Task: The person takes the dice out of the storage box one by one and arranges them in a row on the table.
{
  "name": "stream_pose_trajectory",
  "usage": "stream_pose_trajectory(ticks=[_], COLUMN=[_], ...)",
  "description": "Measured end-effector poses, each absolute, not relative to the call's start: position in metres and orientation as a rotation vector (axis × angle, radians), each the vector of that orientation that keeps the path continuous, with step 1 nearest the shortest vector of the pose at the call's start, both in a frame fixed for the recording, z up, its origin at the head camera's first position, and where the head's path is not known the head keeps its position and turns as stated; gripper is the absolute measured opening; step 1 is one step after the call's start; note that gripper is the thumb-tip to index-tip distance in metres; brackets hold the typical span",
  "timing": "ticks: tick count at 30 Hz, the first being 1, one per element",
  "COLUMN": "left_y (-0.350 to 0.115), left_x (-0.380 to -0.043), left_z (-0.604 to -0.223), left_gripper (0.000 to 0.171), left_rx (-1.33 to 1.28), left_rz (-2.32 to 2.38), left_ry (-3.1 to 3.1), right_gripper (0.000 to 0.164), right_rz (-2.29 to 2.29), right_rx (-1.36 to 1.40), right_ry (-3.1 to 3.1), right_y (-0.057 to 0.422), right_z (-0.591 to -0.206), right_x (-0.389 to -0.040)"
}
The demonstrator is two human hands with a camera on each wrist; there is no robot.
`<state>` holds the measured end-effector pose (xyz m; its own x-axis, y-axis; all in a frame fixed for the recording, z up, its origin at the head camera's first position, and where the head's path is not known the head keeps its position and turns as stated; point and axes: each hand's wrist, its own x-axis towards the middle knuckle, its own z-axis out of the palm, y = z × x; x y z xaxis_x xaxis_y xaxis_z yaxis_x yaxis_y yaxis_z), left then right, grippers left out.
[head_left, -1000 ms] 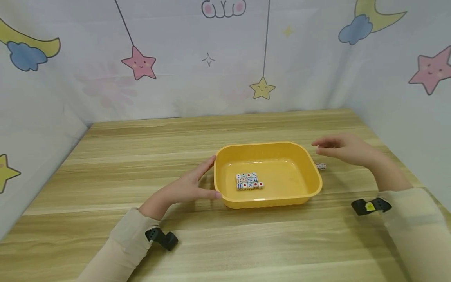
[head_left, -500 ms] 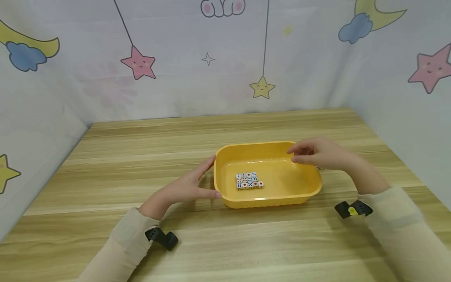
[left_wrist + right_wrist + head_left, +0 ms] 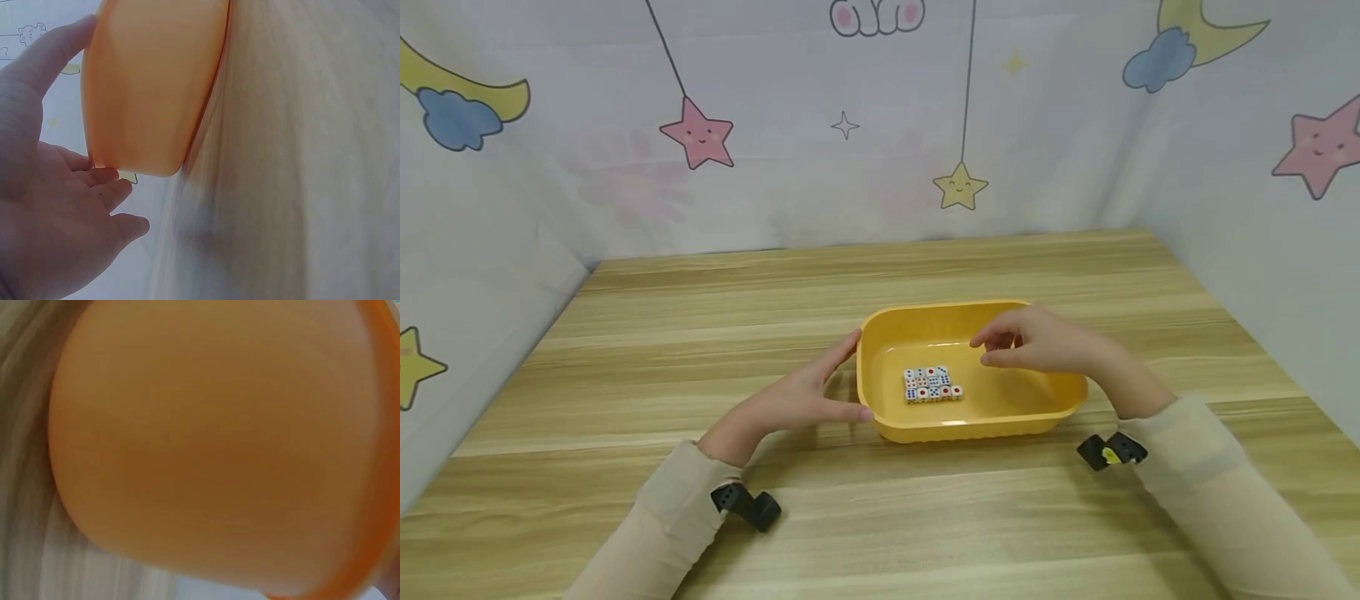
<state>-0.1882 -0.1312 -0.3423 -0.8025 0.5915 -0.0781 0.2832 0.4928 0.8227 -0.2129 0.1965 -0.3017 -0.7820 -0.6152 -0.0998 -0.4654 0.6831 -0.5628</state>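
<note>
A yellow plastic tray (image 3: 970, 432) stands on the table, with several white dice (image 3: 933, 387) packed in short rows on its floor, left of the middle. My left hand (image 3: 797, 400) spans the tray's left end, thumb at the front corner and fingertips at the back one. The left wrist view shows its thumb and fingers around the tray's outer end wall (image 3: 150, 87). Over the tray's right half hovers my right hand (image 3: 1041, 340), fingers bent, thumb and index finger apart, nothing visible between them. The tray's outer wall (image 3: 212, 425) fills most of the right wrist view.
The wood-grain table (image 3: 700, 333) reaches back to a white curtain (image 3: 775, 192) printed with stars and moons, which also lines both sides. A black wrist camera (image 3: 745, 506) is strapped at the left cuff, another black camera (image 3: 1112, 451) at the right.
My right hand has moved left, from beyond the tray's right end to over its inside. A short row of dice seen outside that end is now hidden. My left hand and the tray stay put.
</note>
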Motion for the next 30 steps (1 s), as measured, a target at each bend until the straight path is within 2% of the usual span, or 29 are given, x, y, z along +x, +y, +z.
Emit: stream_pose_trajectory(ticks=[9,30], left_y=[-0.131,-0.132], left_x=[-0.189,-0.189], left_z=[-0.343,-0.343], left_gripper=[0.104,0.103], left_rx=[0.727,0.728], left_rz=[1.217,1.223], left_ry=[2.385,2.378], right_gripper=[0.02,0.014], right_rz=[-0.727,-0.712], right_rx=[-0.983,-0.957], right_ry=[2.598,2.544], right_y=[0.178,0.168], right_z=[-0.314,-0.329], right_x=[-0.21,-0.21])
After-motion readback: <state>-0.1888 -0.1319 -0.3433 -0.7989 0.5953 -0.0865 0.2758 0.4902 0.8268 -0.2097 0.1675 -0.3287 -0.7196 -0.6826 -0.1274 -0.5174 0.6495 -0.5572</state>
